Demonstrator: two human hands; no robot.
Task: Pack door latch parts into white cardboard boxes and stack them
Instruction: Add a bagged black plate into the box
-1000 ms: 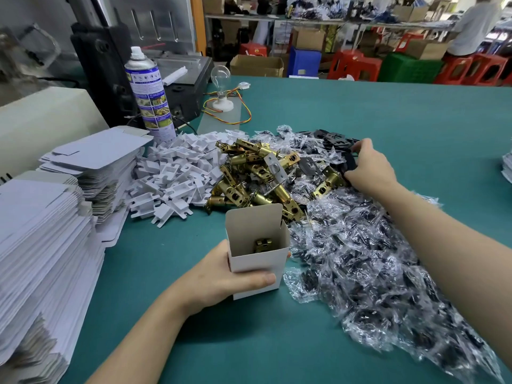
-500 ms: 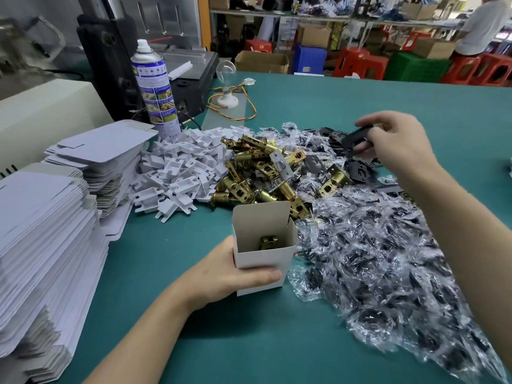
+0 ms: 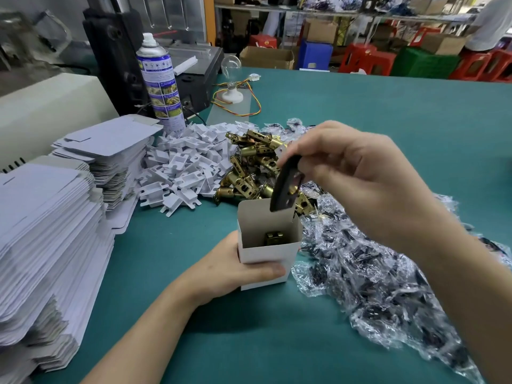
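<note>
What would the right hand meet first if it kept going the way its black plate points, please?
Probably the white box: the right hand holds the black plate pointing into its mouth, toward the brass latch; depth unclear.

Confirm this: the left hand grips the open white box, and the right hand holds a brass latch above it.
Wrong in one point: the head view shows the right hand holding a black plate above the white box, not a brass latch.

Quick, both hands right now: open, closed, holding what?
Left hand: grips the open white cardboard box.
Right hand: pinches a black latch plate above the box.
</note>
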